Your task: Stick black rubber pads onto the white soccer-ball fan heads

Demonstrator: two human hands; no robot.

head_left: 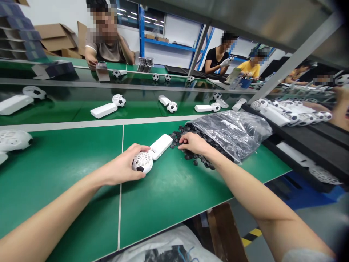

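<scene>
My left hand [124, 165] is wrapped round the ball end of a handheld fan [161, 146], whose head is patterned like a football. Its white handle points away to the right over the green table. At the mouth of a clear plastic bag [240, 127], my right hand [193, 142] reaches into a heap of small black pieces [203, 160] that spill onto the table. The thumb and fingertips are pinched together there; whether a piece sits between them is too small to make out.
More football fans [105, 110] lie along the conveyor belt [68, 105] beyond the table. On the right, a black tray [308, 138] carries several fans. Another fan [15, 140] is at the left edge. Several people sit across the line, and a slanting metal post [294, 58] stands at right.
</scene>
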